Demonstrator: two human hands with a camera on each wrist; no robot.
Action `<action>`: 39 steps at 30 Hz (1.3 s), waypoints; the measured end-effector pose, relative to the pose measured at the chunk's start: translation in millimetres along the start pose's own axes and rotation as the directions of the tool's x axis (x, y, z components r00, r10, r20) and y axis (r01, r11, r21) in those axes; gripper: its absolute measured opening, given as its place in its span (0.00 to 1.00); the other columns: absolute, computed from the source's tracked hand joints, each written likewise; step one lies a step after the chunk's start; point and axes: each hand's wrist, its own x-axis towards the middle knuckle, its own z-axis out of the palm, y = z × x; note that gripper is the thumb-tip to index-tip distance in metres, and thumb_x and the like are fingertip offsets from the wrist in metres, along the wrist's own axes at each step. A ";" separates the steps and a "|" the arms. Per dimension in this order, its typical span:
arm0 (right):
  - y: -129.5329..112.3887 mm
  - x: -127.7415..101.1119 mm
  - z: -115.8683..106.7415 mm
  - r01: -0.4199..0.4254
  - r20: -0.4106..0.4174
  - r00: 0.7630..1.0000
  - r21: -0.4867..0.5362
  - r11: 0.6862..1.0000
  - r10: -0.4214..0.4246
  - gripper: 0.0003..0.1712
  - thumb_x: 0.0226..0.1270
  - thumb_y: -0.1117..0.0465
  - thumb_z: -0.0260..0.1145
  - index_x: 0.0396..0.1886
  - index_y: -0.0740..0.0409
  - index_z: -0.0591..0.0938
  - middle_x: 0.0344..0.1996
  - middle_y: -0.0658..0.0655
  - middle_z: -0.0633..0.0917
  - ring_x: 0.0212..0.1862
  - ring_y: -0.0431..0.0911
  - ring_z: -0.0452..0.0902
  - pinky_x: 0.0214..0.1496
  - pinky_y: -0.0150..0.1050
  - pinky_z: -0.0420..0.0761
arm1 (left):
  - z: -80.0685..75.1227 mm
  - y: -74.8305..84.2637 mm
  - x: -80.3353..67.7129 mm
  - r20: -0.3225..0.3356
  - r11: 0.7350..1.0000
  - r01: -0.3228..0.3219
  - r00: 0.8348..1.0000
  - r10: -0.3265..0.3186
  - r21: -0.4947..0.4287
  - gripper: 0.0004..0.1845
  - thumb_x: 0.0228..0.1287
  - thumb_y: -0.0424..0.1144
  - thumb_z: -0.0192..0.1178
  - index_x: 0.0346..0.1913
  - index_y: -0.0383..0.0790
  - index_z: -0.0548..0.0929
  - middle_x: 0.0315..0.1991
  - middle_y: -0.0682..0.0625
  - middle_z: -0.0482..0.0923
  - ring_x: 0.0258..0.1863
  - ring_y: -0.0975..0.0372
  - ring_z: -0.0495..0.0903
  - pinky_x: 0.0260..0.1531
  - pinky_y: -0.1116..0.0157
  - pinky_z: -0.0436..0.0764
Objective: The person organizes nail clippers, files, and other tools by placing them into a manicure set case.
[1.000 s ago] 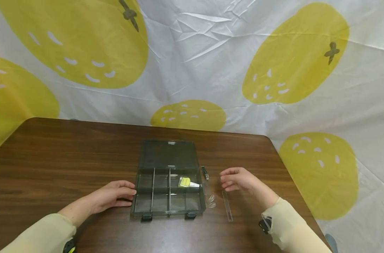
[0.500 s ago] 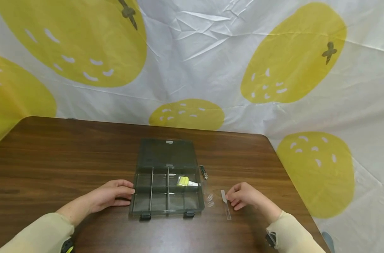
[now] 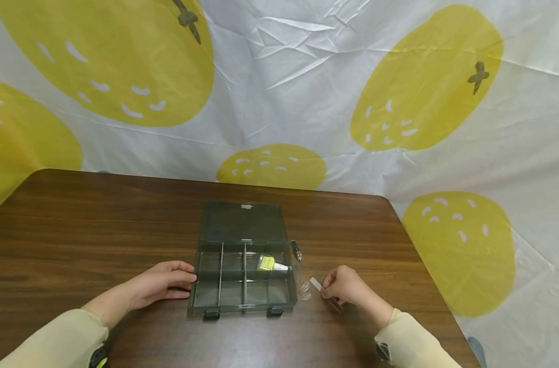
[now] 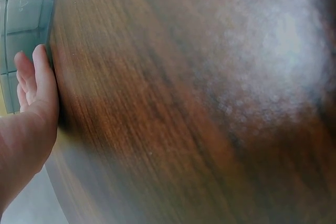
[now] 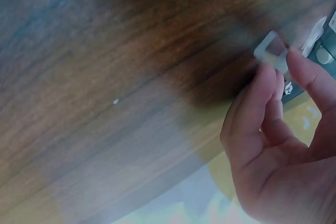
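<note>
My right hand (image 3: 343,284) pinches a narrow clear strip (image 3: 315,284) with one whitish end, right of the box. In the right wrist view, thumb and fingertips grip this strip (image 5: 269,44), which is blurred; the rest is partly behind the hand. My left hand (image 3: 163,285) rests with loosely extended fingers at the left wall of a smoky see-through divided box (image 3: 206,295), its lid laid back. The left wrist view also has this left hand (image 4: 41,90) beside the box (image 4: 23,17). A yellow item with a white end (image 3: 268,263) lies in the box's right-hand section.
Beside the box's right wall lie a nail clipper (image 3: 296,250) and several small clear oval pieces (image 3: 305,290). The brown wooden table (image 3: 123,225) ends at a fabric backdrop (image 3: 284,92) printed with yellow fruit.
My right hand has come down from above the clear strip, taken hold of it, and shifted it left and turned it. My left hand stays at the box.
</note>
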 end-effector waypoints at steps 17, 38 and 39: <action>22.7 11.1 -15.5 0.119 0.213 0.962 0.246 0.962 -0.173 0.09 0.51 0.72 0.67 0.33 0.74 0.80 0.22 0.51 0.80 0.24 0.38 0.74 0.26 0.34 0.80 | 0.5 -1.3 -0.1 -0.008 1.000 0.013 1.000 -0.013 -0.010 0.27 0.64 0.38 0.54 0.58 0.22 0.60 0.42 0.48 0.71 0.42 0.62 0.73 0.48 0.61 0.81; 30.2 24.3 -44.0 -0.050 0.422 0.888 0.485 0.873 -0.183 0.13 0.60 0.71 0.62 0.41 0.77 0.78 0.25 0.46 0.81 0.30 0.36 0.76 0.34 0.28 0.80 | 0.6 1.6 -0.6 0.004 1.000 0.006 1.000 -0.006 -0.017 0.27 0.64 0.38 0.54 0.58 0.22 0.60 0.42 0.49 0.71 0.41 0.62 0.73 0.47 0.62 0.81; 29.1 24.6 -44.7 -0.052 0.426 0.885 0.490 0.870 -0.187 0.11 0.59 0.71 0.62 0.40 0.75 0.79 0.25 0.46 0.81 0.30 0.36 0.76 0.34 0.28 0.80 | 0.6 1.7 -0.7 0.004 1.000 0.006 1.000 -0.006 -0.016 0.27 0.64 0.38 0.54 0.58 0.22 0.60 0.42 0.49 0.71 0.41 0.62 0.73 0.47 0.62 0.81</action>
